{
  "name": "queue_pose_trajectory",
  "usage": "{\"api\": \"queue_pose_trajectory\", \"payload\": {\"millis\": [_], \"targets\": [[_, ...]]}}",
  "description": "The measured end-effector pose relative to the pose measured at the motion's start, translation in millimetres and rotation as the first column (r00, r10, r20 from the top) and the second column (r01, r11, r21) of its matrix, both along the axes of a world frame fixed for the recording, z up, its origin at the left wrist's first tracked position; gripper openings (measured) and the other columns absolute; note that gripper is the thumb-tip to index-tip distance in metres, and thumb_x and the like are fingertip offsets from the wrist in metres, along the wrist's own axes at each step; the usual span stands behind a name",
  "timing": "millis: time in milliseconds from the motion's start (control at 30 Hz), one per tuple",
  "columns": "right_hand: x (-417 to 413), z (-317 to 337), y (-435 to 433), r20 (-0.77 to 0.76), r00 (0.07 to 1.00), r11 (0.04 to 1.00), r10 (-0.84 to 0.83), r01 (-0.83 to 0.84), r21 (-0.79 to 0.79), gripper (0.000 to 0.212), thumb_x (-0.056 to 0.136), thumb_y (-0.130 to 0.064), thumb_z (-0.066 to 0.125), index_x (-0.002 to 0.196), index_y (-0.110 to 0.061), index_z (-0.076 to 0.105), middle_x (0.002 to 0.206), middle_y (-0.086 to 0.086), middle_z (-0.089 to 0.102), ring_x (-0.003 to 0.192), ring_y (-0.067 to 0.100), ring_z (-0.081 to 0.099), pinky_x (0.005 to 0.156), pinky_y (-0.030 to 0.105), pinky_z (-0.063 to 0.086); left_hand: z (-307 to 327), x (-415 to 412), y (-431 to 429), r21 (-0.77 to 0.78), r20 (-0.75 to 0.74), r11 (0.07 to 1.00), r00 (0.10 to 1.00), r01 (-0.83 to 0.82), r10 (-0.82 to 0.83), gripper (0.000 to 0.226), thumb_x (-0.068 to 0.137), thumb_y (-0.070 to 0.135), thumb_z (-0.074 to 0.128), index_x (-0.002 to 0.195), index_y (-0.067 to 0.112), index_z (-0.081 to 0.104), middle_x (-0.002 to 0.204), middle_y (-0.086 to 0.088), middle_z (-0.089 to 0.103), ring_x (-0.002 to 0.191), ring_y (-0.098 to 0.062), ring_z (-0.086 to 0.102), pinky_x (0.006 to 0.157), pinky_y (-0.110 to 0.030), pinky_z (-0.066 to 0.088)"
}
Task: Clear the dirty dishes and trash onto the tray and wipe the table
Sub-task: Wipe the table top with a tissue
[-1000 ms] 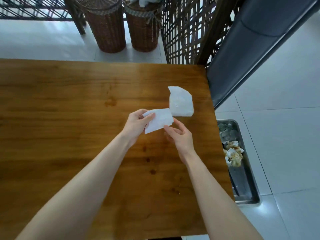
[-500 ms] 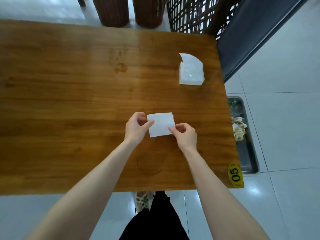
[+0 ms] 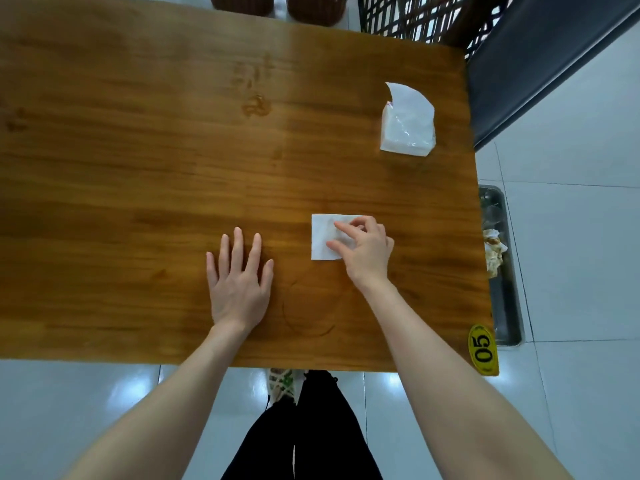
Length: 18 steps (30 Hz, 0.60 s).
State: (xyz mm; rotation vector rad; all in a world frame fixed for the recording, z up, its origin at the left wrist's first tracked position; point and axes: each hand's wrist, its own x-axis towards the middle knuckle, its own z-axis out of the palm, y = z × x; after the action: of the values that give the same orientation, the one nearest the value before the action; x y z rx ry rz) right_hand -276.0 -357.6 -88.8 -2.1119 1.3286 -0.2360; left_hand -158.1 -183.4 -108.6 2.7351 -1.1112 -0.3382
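The folded white paper napkin (image 3: 321, 237) lies flat on the wooden surface (image 3: 138, 168), at about 4 o'clock from its middle. It is a soft, faintly creased rectangle with crisp corners. The right hand (image 3: 369, 252) covers its 3 o'clock half: thumb and forefinger tips press down on the paper, set apart from each other, and the other fingers are bent above it. At 9 o'clock from the napkin, apart from it, the left hand (image 3: 239, 285) lies palm down on the wood with its fingers straight and slightly spread.

The surface is glossy orange-brown with long grain lines. A faint dark ring mark (image 3: 311, 332) sits at 6 o'clock from the napkin, and smudges show toward 12 o'clock.

At 2 o'clock stands a napkin pack (image 3: 408, 128) in clear, crinkled plastic, its torn flap curling upward. On the 5 o'clock corner, an oval yellow tag (image 3: 483, 348) reads "05" in black.

Off the 3 o'clock edge, a rectangular metal tray (image 3: 509, 306) rests on the shiny pale tiled floor (image 3: 571, 271), holding crumpled, brown-stained paper (image 3: 494, 252).
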Motion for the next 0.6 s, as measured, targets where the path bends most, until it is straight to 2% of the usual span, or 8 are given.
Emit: {"api": "queue_pose_trajectory", "payload": {"millis": [167, 267, 367, 500, 600], "targets": [[7, -5, 11, 0.067, 0.991, 0.993, -0.113, 0.111, 0.031, 0.024, 0.085, -0.032, 0.070, 0.108, -0.024, 0.073, 0.105, -0.009, 0.053, 0.098, 0.003, 0.035, 0.097, 0.035, 0.029, -4, -1, -1, 0.043, 0.033, 0.999, 0.999, -0.002, 0.001, 0.063, 0.096, 0.056, 0.021, 0.151, 0.025, 0.029, 0.160, -0.008, 0.020, 0.148, -0.028, 0.011, 0.117, -0.043, -0.004], [4, -6, 30, 0.102, 0.991, 0.996, -0.085, 0.082, 0.037, 0.021, 0.087, -0.030, 0.068, 0.106, -0.022, 0.074, 0.099, -0.011, 0.055, 0.094, 0.002, 0.037, 0.086, 0.027, 0.020, -5, 0, -2, 0.032, 0.031, 0.999, 1.000, -0.005, 0.004, 0.062, 0.097, 0.055, 0.024, 0.150, 0.024, 0.030, 0.159, -0.009, 0.020, 0.148, -0.029, 0.012, 0.117, -0.045, -0.002], [-8, -5, 32, 0.067, 0.995, 0.998, -0.069, 0.069, -0.008, 0.020, 0.090, -0.030, 0.064, 0.105, -0.022, 0.074, 0.096, -0.008, 0.060, 0.092, 0.004, 0.041, 0.078, 0.022, 0.013, -5, 0, 0, 0.035, 0.036, 0.999, 0.999, 0.002, -0.004, 0.061, 0.098, 0.053, 0.023, 0.151, 0.023, 0.029, 0.160, -0.008, 0.019, 0.148, -0.028, 0.010, 0.117, -0.045, -0.002], [-21, -3, 17, 0.056, 0.958, 0.960, -0.281, 0.281, 0.000, 0.023, 0.091, -0.030, 0.064, 0.108, -0.018, 0.073, 0.096, -0.007, 0.061, 0.091, 0.006, 0.045, 0.083, 0.027, 0.017, -7, 0, 1, 0.029, 0.040, 1.000, 0.999, 0.003, -0.004, 0.061, 0.098, 0.054, 0.021, 0.151, 0.024, 0.028, 0.160, -0.008, 0.018, 0.148, -0.028, 0.008, 0.117, -0.045, -0.003], [-12, -2, 38, 0.072, 0.968, 0.971, -0.240, 0.239, 0.023, 0.022, 0.091, -0.030, 0.063, 0.105, -0.017, 0.074, 0.096, -0.006, 0.063, 0.091, 0.008, 0.047, 0.079, 0.027, 0.017, -7, -1, 1, 0.037, 0.042, 0.999, 0.999, 0.000, -0.002, 0.059, 0.100, 0.053, 0.021, 0.151, 0.024, 0.026, 0.160, -0.008, 0.017, 0.148, -0.028, 0.007, 0.117, -0.046, -0.002]]}}
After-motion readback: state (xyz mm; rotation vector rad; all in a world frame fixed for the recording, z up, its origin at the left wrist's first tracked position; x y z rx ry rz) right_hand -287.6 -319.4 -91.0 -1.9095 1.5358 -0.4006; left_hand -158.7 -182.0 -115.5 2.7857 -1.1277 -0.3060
